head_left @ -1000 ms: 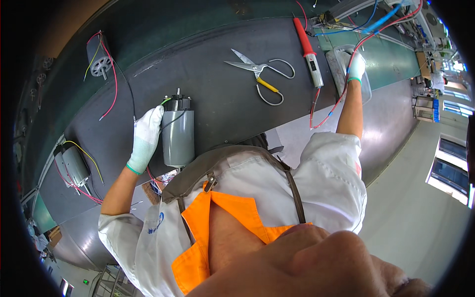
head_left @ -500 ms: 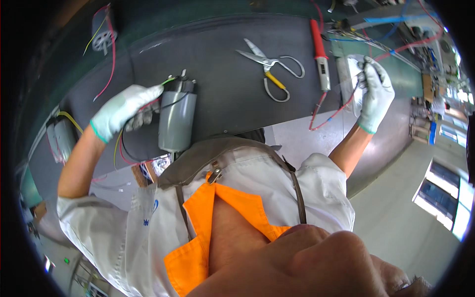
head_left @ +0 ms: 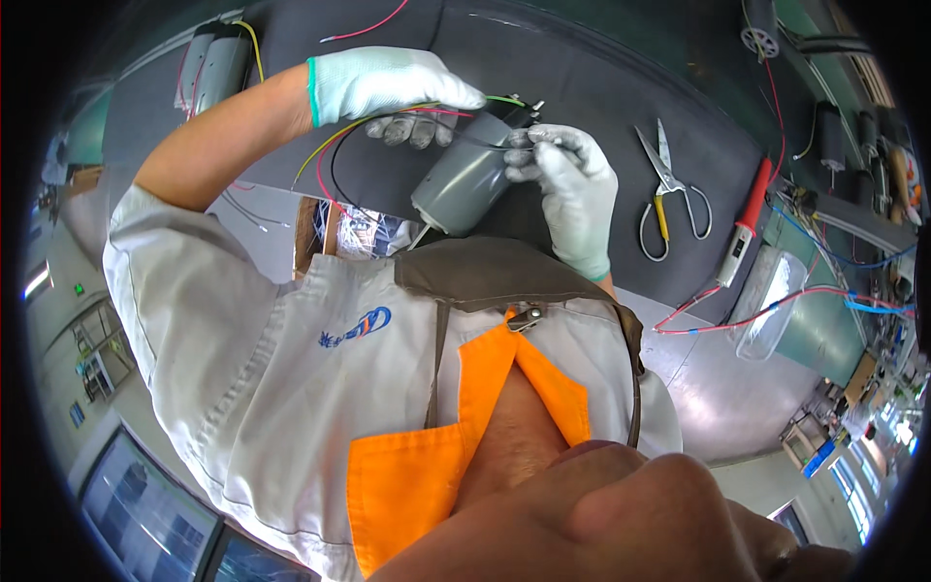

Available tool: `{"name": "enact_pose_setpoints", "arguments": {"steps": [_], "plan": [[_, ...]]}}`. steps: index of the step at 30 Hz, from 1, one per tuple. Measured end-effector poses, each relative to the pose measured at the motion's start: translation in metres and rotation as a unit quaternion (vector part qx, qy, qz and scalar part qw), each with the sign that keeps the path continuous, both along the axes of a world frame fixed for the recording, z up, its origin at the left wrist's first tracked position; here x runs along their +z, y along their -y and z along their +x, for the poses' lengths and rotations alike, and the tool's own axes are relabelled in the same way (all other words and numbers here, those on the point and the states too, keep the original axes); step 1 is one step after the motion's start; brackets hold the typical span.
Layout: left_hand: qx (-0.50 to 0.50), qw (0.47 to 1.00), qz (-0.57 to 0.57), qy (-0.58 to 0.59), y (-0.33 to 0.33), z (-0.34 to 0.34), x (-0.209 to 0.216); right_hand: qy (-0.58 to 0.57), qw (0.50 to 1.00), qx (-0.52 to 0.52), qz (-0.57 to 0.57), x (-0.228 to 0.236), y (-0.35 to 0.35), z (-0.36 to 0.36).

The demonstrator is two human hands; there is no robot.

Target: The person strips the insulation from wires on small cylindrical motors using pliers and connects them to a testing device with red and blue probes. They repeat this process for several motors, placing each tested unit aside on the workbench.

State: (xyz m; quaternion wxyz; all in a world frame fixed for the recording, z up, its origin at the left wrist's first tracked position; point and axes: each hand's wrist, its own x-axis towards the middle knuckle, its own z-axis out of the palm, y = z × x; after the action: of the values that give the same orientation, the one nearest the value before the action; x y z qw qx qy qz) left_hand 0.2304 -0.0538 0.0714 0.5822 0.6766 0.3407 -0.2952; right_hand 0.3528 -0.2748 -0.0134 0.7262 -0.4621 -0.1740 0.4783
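Note:
A grey cylindrical motor (head_left: 465,179) lies tilted on the dark bench, its shaft end toward my body and its black end cap away. My left hand (head_left: 402,92), in a white glove, is closed on the motor's red, black and yellow-green wires (head_left: 325,160) beside the end cap. A black wire (head_left: 485,145) crosses the motor to my right hand (head_left: 577,189), also gloved, whose fingers pinch its end. Anything else small between those fingers is hidden. Open-bladed scissors (head_left: 667,184) with a yellow grip on one handle lie to the right.
Right of the scissors lies a red and grey pen-like tool (head_left: 749,223) with a red cord. Beyond it is a clear plastic tray (head_left: 771,303). More grey motors (head_left: 223,68) stand at the far left, and another motor (head_left: 759,29) at the far right.
My right hand has come from the plastic tray to the motor and pinches the black wire. My left hand stays at the wires. The view has shifted left and the motor now appears more tilted.

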Motion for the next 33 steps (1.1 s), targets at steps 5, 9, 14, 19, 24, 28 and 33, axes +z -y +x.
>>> {"name": "enact_pose_setpoints", "arguments": {"steps": [5,9,14,19,24,28,33], "plan": [[0.004,0.999,0.003,-0.049,0.005,-0.001,0.007,0.656,0.742,0.057,0.129,-0.013,-0.004,-0.001],[0.062,0.998,-0.027,-0.004,0.006,-0.008,-0.012,0.748,0.651,0.060,0.117,-0.009,-0.009,-0.004],[0.214,0.971,0.028,0.103,0.026,-0.012,-0.045,0.707,0.697,0.074,0.093,-0.004,-0.013,-0.003],[0.268,0.945,0.071,0.176,0.046,-0.003,-0.054,0.234,0.968,0.080,-0.032,0.011,-0.014,0.008],[0.247,0.934,0.088,0.241,0.062,0.001,-0.059,0.103,0.994,0.010,-0.043,0.022,-0.027,0.022],[0.204,0.933,0.122,0.270,0.063,0.002,-0.066,0.103,0.993,0.015,-0.054,0.022,-0.025,0.027],[0.162,0.913,0.166,0.335,0.066,0.002,-0.074,0.128,0.986,0.049,-0.091,0.025,-0.025,0.037]]}}
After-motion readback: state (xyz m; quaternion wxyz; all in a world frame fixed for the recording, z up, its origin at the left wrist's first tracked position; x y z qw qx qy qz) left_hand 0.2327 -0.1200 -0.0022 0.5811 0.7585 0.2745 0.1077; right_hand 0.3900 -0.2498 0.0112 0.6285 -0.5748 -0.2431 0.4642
